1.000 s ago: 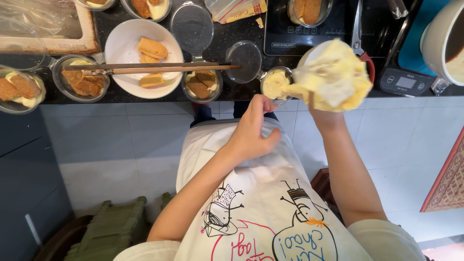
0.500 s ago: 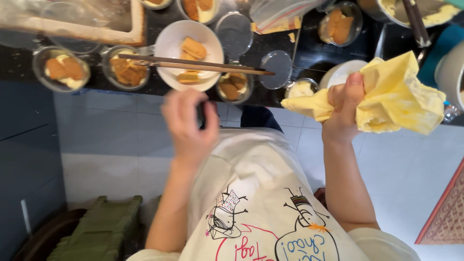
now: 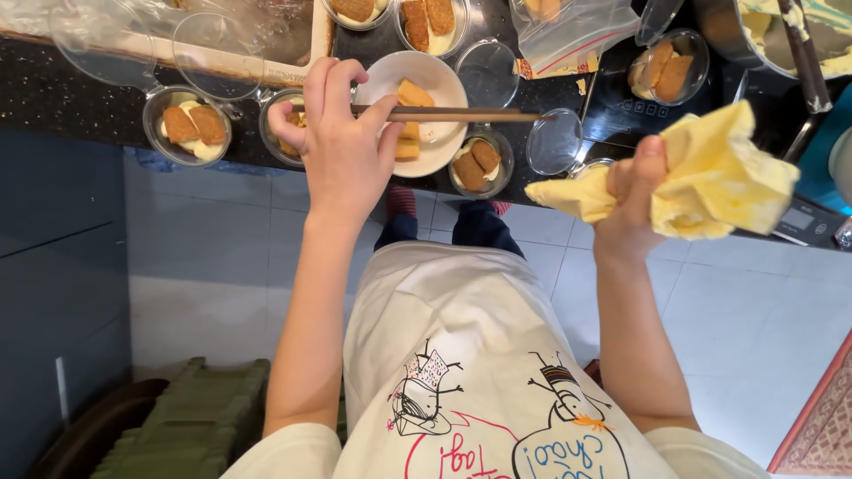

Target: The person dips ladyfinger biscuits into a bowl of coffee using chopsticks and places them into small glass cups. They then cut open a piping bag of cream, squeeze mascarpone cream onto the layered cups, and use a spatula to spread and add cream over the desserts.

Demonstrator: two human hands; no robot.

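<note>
My left hand [image 3: 335,142] closes around the near end of a pair of wooden chopsticks [image 3: 461,114] that lie across a white bowl [image 3: 444,84] holding biscuit pieces. My right hand [image 3: 632,200] grips a piping bag [image 3: 710,173] full of yellow cream, held in the air in front of the dark counter. Small glass cups with cream and brown biscuits stand along the counter edge: one [image 3: 187,126] at the left, one [image 3: 479,162] just right of the bowl. A cup [image 3: 593,167] of plain cream sits mostly hidden behind the bag's tip.
Round glass lids [image 3: 553,142] lie among the cups. More filled cups [image 3: 671,66] stand further back, next to a plastic bag [image 3: 568,31] and a pot [image 3: 763,31]. A digital scale [image 3: 808,222] sits at the right. A green stool [image 3: 204,417] stands on the tiled floor.
My left hand rose from my apron to the counter and took hold of the chopsticks. My right hand with the piping bag stayed raised, shifting slightly.
</note>
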